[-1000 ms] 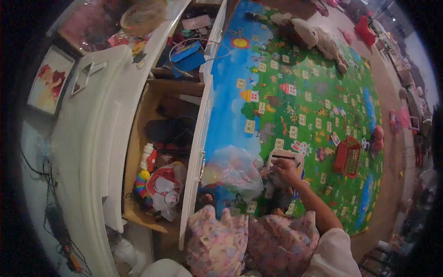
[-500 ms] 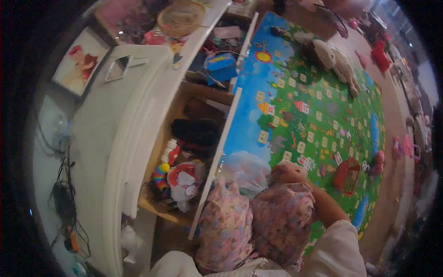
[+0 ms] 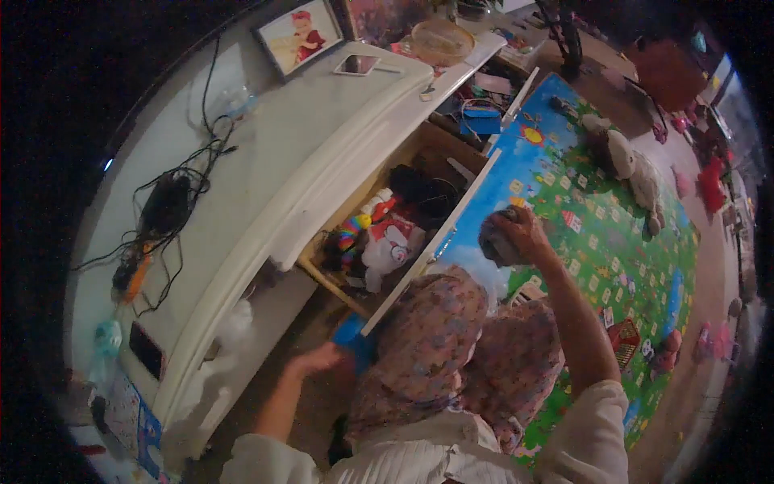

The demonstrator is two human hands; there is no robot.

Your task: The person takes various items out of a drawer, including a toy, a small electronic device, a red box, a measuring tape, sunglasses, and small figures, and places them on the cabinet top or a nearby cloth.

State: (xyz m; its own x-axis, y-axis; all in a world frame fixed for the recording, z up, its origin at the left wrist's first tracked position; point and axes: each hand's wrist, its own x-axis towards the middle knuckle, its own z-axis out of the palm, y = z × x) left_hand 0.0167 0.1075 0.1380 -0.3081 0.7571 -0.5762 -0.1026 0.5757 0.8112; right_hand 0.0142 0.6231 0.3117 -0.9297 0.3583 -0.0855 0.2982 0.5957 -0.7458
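My right hand (image 3: 526, 230) is closed round a grey rounded bundle (image 3: 500, 240), lifted above the play mat past my knees. The bundle looks soft, like balled cloth, but its kind is unclear. Low on the left, my left hand (image 3: 322, 357) is smeared by motion beside a bright blue patch (image 3: 353, 335) near the drawer's front corner. Whether that hand holds the blue thing cannot be made out. Between the hands stands the pulled-out drawer (image 3: 322, 278), holding black items (image 3: 419, 194), a rainbow-coloured toy (image 3: 351, 230) and a red-and-white plush (image 3: 389, 252).
A second open drawer holds a blue box (image 3: 481, 121). On the long white cabinet (image 3: 266, 169) are a framed picture (image 3: 300, 36), a phone (image 3: 147, 351), tangled black cables (image 3: 169, 206) and a round basket (image 3: 443, 42). A plush toy (image 3: 633, 169) and red basket (image 3: 622, 339) lie on the mat (image 3: 597, 242).
My right hand has risen from beside my knee and now carries the grey bundle. My left hand has come into view at the lower left. The whole view has shifted, showing more cabinet top.
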